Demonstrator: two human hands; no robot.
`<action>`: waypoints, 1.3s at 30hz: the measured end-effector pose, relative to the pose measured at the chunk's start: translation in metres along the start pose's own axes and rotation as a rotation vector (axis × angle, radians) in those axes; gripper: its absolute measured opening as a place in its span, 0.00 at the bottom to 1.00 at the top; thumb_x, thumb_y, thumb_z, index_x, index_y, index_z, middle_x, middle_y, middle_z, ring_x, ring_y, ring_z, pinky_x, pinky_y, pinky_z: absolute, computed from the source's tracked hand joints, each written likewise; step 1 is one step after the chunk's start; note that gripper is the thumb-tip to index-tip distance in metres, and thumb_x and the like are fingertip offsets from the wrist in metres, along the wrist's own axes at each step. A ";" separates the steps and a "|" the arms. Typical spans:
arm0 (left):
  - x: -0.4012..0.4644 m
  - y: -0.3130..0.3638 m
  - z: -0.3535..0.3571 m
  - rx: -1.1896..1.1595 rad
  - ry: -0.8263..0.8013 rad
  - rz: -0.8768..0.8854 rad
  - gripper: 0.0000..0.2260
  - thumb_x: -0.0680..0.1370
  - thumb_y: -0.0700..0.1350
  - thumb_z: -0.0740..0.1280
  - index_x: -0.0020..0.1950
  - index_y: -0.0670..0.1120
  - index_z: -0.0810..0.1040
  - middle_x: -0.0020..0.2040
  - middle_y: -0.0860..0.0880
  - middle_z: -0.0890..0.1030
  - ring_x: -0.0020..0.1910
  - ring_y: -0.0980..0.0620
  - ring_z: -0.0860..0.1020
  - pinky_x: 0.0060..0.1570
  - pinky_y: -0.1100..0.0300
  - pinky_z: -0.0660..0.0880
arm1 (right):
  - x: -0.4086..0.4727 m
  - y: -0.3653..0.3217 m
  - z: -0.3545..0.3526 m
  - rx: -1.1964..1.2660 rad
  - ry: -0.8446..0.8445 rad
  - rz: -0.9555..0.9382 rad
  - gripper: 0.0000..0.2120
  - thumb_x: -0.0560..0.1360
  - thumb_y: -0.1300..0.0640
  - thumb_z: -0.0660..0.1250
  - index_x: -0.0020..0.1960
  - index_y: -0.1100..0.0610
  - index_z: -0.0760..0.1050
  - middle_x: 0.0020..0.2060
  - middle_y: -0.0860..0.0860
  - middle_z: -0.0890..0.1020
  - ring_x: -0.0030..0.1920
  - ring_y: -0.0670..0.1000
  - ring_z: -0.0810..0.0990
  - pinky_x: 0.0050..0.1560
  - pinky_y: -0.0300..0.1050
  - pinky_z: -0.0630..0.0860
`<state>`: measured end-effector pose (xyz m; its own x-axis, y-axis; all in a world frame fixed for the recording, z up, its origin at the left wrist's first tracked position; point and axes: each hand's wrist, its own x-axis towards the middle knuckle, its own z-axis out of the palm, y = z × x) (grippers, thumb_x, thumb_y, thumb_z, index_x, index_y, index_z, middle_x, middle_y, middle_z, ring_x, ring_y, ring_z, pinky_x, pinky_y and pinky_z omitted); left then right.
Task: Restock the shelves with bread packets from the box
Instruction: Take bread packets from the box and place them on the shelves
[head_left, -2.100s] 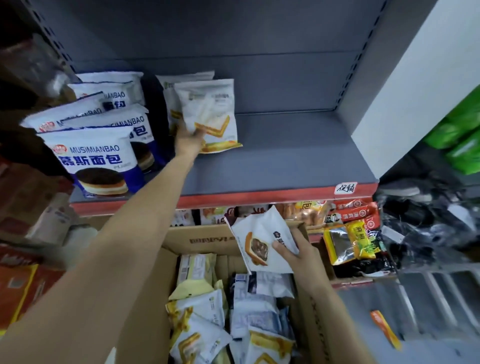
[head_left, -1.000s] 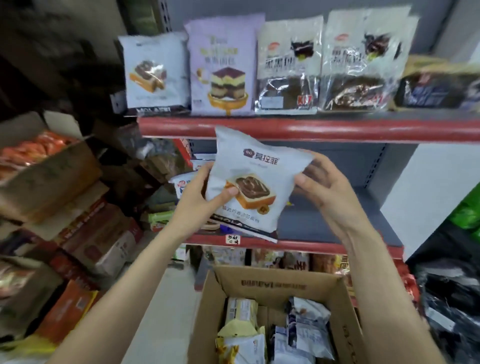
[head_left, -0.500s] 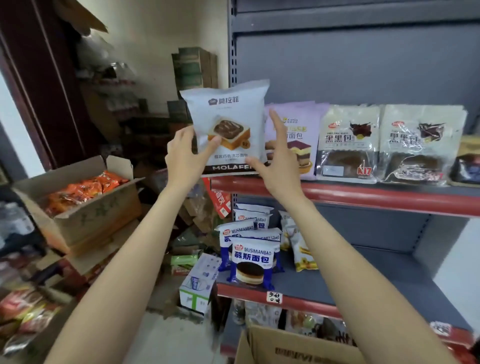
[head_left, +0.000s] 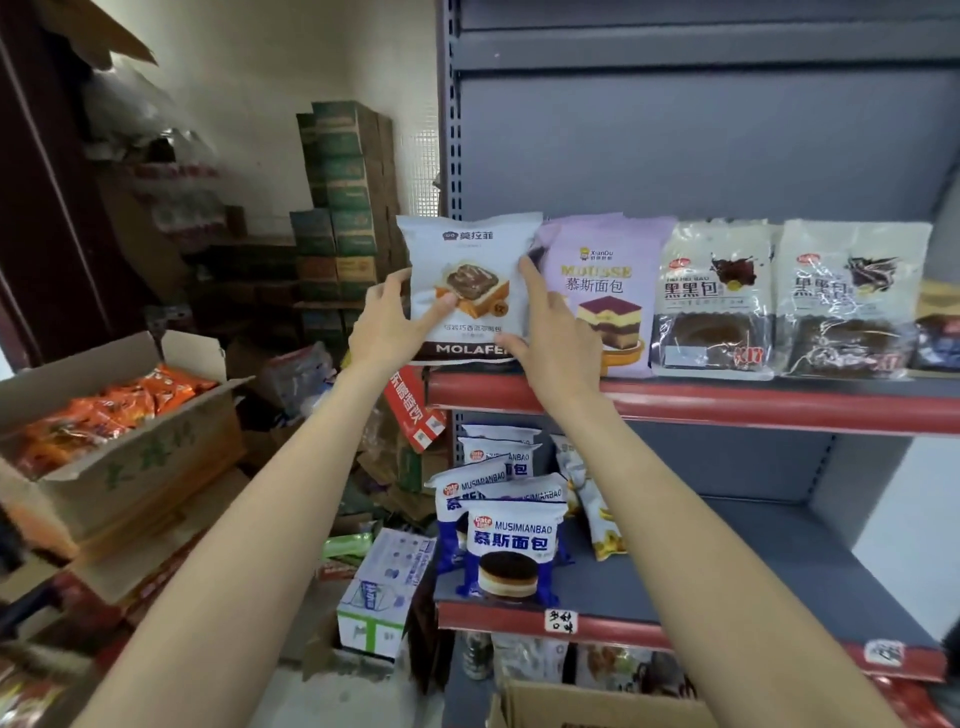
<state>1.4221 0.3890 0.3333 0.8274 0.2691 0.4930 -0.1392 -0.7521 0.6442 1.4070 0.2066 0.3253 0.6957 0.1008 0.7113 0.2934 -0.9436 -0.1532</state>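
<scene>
A white Molafei bread packet (head_left: 467, 260) stands upright at the left end of the upper shelf (head_left: 727, 402), beside a purple mousse packet (head_left: 608, 291). My left hand (head_left: 387, 325) pinches its left edge, thumb on the front. My right hand (head_left: 556, 338) touches its right side with the index finger straight and the thumb at the lower corner. The cardboard box (head_left: 587, 706) shows only its top rim at the bottom edge; its contents are hidden.
Two black-bread packets (head_left: 714, 296) fill the upper shelf to the right. Blue Musimianbao packets (head_left: 511, 545) stand on the lower shelf (head_left: 753, 582), whose right part is bare. An open carton of orange packs (head_left: 104, 426) and stacked green boxes (head_left: 343, 197) are at left.
The packet was lifted from over the box up to the upper shelf and now stands on it, slightly lower than half a second ago. My view has risen with it.
</scene>
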 end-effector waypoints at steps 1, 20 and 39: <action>0.002 0.000 0.000 0.014 -0.004 -0.009 0.36 0.71 0.69 0.62 0.73 0.52 0.61 0.70 0.45 0.67 0.65 0.42 0.71 0.59 0.46 0.71 | 0.001 -0.001 -0.001 -0.039 -0.003 0.001 0.39 0.75 0.41 0.63 0.77 0.50 0.45 0.56 0.57 0.76 0.43 0.58 0.80 0.38 0.50 0.75; -0.037 -0.020 -0.018 -0.214 0.060 0.080 0.27 0.75 0.55 0.68 0.72 0.52 0.65 0.72 0.51 0.67 0.70 0.51 0.65 0.63 0.53 0.65 | -0.027 0.010 -0.003 0.260 0.108 -0.048 0.28 0.77 0.49 0.63 0.74 0.50 0.58 0.60 0.54 0.74 0.58 0.56 0.73 0.50 0.51 0.74; -0.272 -0.027 0.095 -0.197 -0.638 0.144 0.06 0.76 0.52 0.65 0.52 0.57 0.76 0.40 0.61 0.81 0.40 0.63 0.79 0.41 0.68 0.73 | -0.324 0.160 0.002 0.363 -0.220 0.023 0.10 0.76 0.57 0.60 0.47 0.57 0.80 0.37 0.50 0.83 0.34 0.49 0.80 0.34 0.41 0.76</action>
<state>1.2519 0.2786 0.1264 0.9435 -0.2783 0.1799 -0.3188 -0.6143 0.7218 1.2297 0.0236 0.0684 0.8164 0.1827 0.5478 0.4607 -0.7780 -0.4271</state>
